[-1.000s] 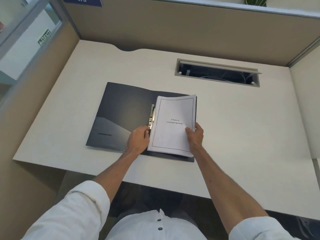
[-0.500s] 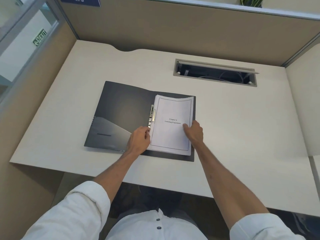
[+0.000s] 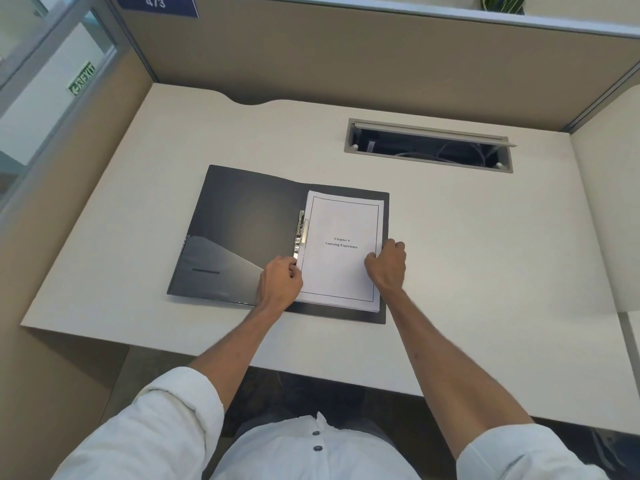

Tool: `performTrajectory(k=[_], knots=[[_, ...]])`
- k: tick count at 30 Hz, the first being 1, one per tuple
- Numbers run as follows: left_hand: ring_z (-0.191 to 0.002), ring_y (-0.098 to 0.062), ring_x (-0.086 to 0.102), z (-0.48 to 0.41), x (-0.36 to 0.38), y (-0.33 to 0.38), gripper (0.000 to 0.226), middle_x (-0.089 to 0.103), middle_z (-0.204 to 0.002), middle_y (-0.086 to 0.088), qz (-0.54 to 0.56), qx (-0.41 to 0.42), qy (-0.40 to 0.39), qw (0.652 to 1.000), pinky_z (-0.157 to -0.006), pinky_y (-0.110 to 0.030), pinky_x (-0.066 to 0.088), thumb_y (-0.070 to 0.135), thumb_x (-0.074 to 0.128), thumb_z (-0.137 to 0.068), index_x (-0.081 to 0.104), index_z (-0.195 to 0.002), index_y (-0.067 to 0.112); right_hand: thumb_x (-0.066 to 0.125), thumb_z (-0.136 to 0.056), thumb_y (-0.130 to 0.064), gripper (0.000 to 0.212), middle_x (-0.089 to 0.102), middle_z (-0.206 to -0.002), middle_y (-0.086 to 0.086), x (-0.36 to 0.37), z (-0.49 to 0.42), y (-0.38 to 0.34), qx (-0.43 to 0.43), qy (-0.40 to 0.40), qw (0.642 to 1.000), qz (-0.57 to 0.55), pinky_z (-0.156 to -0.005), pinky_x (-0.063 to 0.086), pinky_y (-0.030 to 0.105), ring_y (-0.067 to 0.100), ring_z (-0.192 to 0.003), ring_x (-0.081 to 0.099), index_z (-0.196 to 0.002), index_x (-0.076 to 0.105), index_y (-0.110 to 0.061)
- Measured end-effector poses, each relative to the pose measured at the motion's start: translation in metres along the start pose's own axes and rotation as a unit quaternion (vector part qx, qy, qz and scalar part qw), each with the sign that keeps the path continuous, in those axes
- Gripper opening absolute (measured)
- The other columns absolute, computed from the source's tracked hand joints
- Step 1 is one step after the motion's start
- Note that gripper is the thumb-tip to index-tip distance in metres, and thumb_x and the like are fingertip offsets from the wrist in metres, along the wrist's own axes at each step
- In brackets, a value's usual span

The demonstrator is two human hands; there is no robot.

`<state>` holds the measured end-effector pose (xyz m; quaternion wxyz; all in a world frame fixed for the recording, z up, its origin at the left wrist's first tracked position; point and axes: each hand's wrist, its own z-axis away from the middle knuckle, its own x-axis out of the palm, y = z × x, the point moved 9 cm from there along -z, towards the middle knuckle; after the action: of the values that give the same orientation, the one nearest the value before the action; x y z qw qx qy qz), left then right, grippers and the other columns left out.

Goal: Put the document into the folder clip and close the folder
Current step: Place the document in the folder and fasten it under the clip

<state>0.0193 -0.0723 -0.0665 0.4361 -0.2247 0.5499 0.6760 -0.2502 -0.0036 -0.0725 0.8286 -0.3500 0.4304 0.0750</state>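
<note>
A dark folder (image 3: 242,223) lies open and flat on the desk. The white document (image 3: 341,265), a stack of sheets titled "Chapter 6 Learning Experience", rests on the folder's right half. Its left edge sits against the metal clip (image 3: 300,233) at the spine. My left hand (image 3: 280,282) curls at the document's lower left edge, just below the clip, fingertips on the paper. My right hand (image 3: 388,265) grips the document's right edge, thumb on top.
The pale desk (image 3: 467,271) has a cable slot (image 3: 429,145) with an open lid at the back right. Beige partition walls (image 3: 311,53) enclose the desk at the back and both sides. The desk's front edge runs just below the folder.
The document has slid left and squared up on the folder's right half, up against the clip. My right hand moved from the page face to the right edge.
</note>
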Motion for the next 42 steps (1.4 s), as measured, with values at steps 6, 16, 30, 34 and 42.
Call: performTrajectory(k=[6, 16, 30, 34, 42], knots=[[-0.104, -0.042, 0.071, 0.004, -0.003, 0.001, 0.030, 0.075, -0.115, -0.016, -0.012, -0.011, -0.003, 1.000, -0.094, -0.048, 0.061, 0.010, 0.052, -0.102, 0.080, -0.109, 0.003, 0.055, -0.103, -0.006, 0.029, 0.052, -0.140, 0.021, -0.001, -0.004, 0.003, 0.004, 0.006, 1.000, -0.026, -0.101, 0.051, 0.047, 0.043, -0.130, 0.056, -0.129, 0.057, 0.008], [-0.088, -0.044, 0.067, 0.003, -0.004, 0.003, 0.029, 0.071, -0.089, -0.020, -0.043, -0.006, -0.010, 0.999, -0.080, -0.051, 0.062, 0.010, 0.052, -0.101, 0.070, -0.085, -0.005, 0.055, -0.103, -0.006, 0.030, 0.053, -0.141, 0.020, -0.001, -0.008, 0.003, 0.015, 0.004, 0.999, -0.045, -0.104, 0.052, 0.046, 0.043, -0.129, 0.059, -0.130, 0.059, 0.006], [-0.149, -0.023, 0.051, 0.020, 0.010, 0.002, 0.082, 0.050, -0.162, 0.000, -0.210, 0.248, -0.017, 0.946, -0.126, -0.048, 0.040, 0.054, 0.065, -0.093, 0.043, -0.165, 0.021, 0.055, -0.106, -0.017, 0.030, 0.059, -0.136, 0.014, -0.022, -0.024, -0.017, -0.062, 0.050, 0.997, 0.000, -0.105, 0.054, 0.050, 0.036, -0.132, 0.056, -0.131, 0.065, -0.004], [-0.173, -0.021, 0.018, 0.024, 0.031, -0.001, 0.109, 0.014, -0.185, 0.002, -0.233, 0.285, -0.074, 0.927, -0.140, -0.061, 0.014, 0.060, 0.063, -0.089, 0.012, -0.178, 0.022, 0.056, -0.108, -0.022, 0.047, 0.053, -0.153, 0.010, -0.009, -0.041, -0.059, -0.173, -0.015, 0.980, 0.096, -0.120, 0.042, 0.046, 0.031, -0.148, 0.047, -0.154, 0.056, -0.010], [-0.176, -0.025, 0.002, 0.013, 0.045, -0.008, 0.118, -0.007, -0.187, -0.001, -0.228, 0.269, -0.105, 0.930, -0.139, -0.065, 0.005, 0.060, 0.063, -0.091, -0.002, -0.178, 0.013, 0.058, -0.108, -0.034, 0.070, 0.031, -0.174, 0.006, 0.027, -0.069, -0.125, -0.272, -0.107, 0.923, 0.248, -0.136, 0.022, 0.052, 0.029, -0.165, 0.028, -0.171, 0.033, -0.016]])
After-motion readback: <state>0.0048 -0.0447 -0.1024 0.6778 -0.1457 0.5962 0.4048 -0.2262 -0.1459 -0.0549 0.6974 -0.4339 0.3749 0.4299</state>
